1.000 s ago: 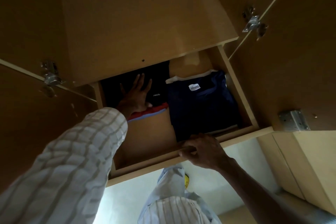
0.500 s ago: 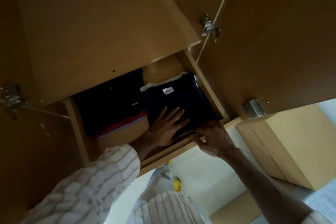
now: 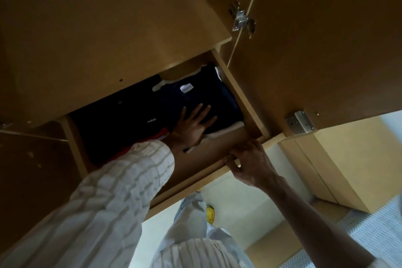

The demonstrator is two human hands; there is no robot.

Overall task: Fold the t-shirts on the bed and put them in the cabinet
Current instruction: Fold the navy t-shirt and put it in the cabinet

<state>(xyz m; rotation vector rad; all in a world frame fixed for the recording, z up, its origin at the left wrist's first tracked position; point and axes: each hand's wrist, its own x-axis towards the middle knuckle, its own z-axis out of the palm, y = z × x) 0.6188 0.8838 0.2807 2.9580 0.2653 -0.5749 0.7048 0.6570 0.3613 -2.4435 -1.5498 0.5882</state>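
A wooden cabinet drawer [image 3: 217, 169] stands pulled out below a shelf. Inside lie two stacks of folded t-shirts. On the right is a navy t-shirt [image 3: 202, 95] with a white neck label, lying on a white garment. On the left is a black t-shirt [image 3: 126, 119] with small white lettering, over red cloth. My left hand [image 3: 193, 124] lies flat with spread fingers on the navy t-shirt's near part. My right hand [image 3: 248, 163] grips the drawer's front edge, fingers curled under it.
Open cabinet doors stand at the left [image 3: 32, 169] and right [image 3: 326, 39], with metal hinges [image 3: 240, 19]. A low wooden unit [image 3: 348, 169] stands at the right. Pale floor and my own clothing show below the drawer. A patterned surface [image 3: 374, 230] lies at the lower right.
My left hand moved from the black stack across to the navy t-shirt and now sits farther in on it. My right hand stays on the drawer front. The camera shifted.
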